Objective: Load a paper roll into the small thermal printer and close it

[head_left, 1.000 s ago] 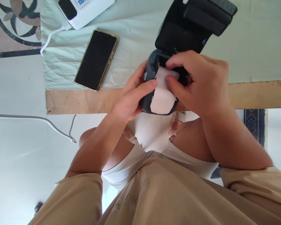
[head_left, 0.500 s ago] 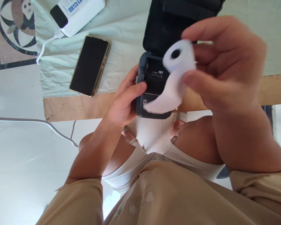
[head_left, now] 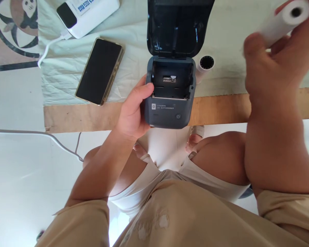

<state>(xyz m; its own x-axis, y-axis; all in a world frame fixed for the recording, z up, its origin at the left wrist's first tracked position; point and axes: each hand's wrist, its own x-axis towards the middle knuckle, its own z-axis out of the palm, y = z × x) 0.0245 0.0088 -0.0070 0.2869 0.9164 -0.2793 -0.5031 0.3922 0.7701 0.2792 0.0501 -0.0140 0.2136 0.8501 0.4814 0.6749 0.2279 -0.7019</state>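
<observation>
A dark grey portable label printer (head_left: 167,113) is gripped along its left side by my left hand (head_left: 134,113), the thumb on the rim of its paper bay. Its black lid (head_left: 176,31) is swung up and back, and the bay holds no roll. Up at the far right, my right hand (head_left: 275,61) is closed around a white paper roll (head_left: 280,25), whose round end and dark core hole face me. Part of that hand runs out of view. Just right of the printer stands another roll (head_left: 206,63) with a black core, partly hidden by the printer.
A phone (head_left: 100,70) lies on the pale green cloth (head_left: 134,44) to the left. Behind it is a white power bank (head_left: 92,15) with a white cable (head_left: 50,44). The table's wooden front edge (head_left: 92,118) runs above my knees.
My right hand has carried the paper roll up and right, away from the printer. The paper tail is out of sight. The printer has tilted more upright, its bay and the second roll now uncovered.
</observation>
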